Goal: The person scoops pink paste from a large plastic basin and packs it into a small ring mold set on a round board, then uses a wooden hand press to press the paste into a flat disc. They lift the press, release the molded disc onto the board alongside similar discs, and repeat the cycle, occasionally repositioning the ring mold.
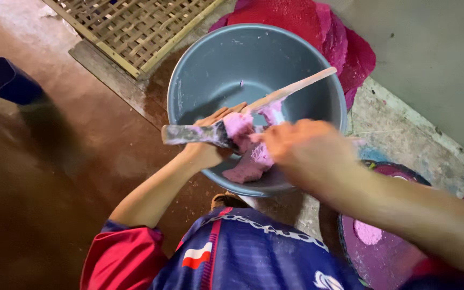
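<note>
A grey-blue plastic basin [210, 59] stands tilted on the floor in front of me. My left hand [208, 142] grips a long flat wooden spatula [296, 86] that lies across the basin, its blade smeared with pink dough [238, 124]. My right hand [299, 147] is blurred by motion. Its fingertips are closed on the dough at the spatula's blade. A larger lump of the same pink dough [245, 169] lies on the near inner wall of the basin, just below both hands.
A woven bamboo mat [135, 27] lies beyond the basin, with magenta sheets [345, 43] behind the rim. A dark blue container [6, 80] stands on the brown floor at left. At lower right is a round tray [388, 252] with pale pink discs. A grey wall [436, 64] is at right.
</note>
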Tool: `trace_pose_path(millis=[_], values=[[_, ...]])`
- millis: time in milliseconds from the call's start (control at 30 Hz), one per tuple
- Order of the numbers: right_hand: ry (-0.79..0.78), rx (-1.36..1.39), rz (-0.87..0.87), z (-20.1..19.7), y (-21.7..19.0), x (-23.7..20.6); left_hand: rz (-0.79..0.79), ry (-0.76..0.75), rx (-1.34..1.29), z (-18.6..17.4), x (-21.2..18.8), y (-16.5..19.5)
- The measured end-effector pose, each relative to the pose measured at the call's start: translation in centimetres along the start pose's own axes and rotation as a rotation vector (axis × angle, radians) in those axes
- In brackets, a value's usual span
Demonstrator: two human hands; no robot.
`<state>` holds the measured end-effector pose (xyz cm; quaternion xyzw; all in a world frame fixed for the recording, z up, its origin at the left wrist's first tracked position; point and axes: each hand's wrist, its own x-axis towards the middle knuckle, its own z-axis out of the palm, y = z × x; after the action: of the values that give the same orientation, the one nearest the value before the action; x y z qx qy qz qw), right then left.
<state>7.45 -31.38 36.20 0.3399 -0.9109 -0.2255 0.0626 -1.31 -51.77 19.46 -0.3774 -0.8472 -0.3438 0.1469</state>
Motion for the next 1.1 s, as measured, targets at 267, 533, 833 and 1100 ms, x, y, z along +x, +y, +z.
trace_pose_path(millis=[267,533,833,1100], values=[[0.003,0.128,0.075,-2.1,1.5,-1.9,-0.183,-0.034,-0.059,0.2,-0.7,-1.2],[0.019,-0.179,-0.01,1.6,-1.2,0.6,0.048,0.011,0.079,-0.3,0.7,-0.3],[-0.179,-0.037,0.251,-4.9,2.9,-4.3,-0.249,0.172,0.145,-3.0,0.2,-0.4],[-0.156,0.192,0.136,-3.4,3.0,0.0,-0.023,0.18,0.118,-1.6,0.4,0.4]])
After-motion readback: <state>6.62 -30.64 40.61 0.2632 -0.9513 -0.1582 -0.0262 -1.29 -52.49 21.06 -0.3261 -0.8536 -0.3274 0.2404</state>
